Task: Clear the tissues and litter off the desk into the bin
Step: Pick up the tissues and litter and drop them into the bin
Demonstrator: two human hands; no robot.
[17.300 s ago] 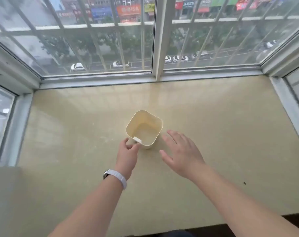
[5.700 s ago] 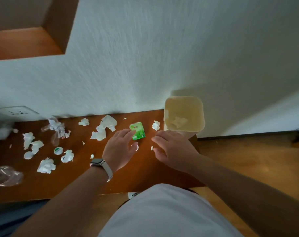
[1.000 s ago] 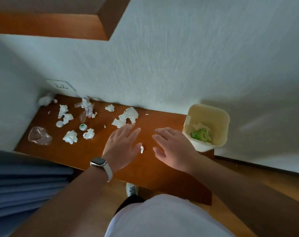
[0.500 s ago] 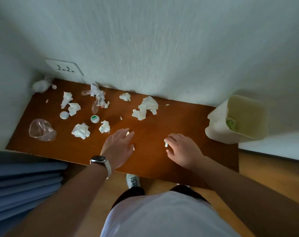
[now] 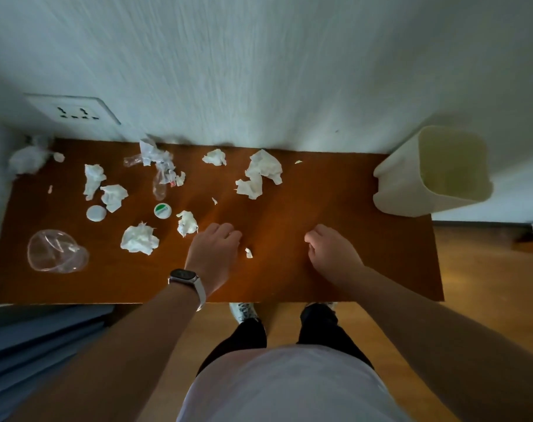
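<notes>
On the near middle of the desk (image 5: 335,205) a small white scrap (image 5: 248,253) is seen, lying between the two hands. It sits just right of the left hand (image 5: 214,251) and well left of the right hand (image 5: 332,254), so the left is judged the nearer for the pick. The left hand's fingers are curled down onto the wood, and nothing is seen held in them. The right hand is loosely closed; whether a scrap is pinched inside cannot be told.

Farther left, crumpled tissues (image 5: 139,239) are scattered with a clear plastic cup (image 5: 56,251) and two round lids. At the far right corner the bin (image 5: 411,190) is tipped, its mouth turned toward the camera, well apart from the scrap.
</notes>
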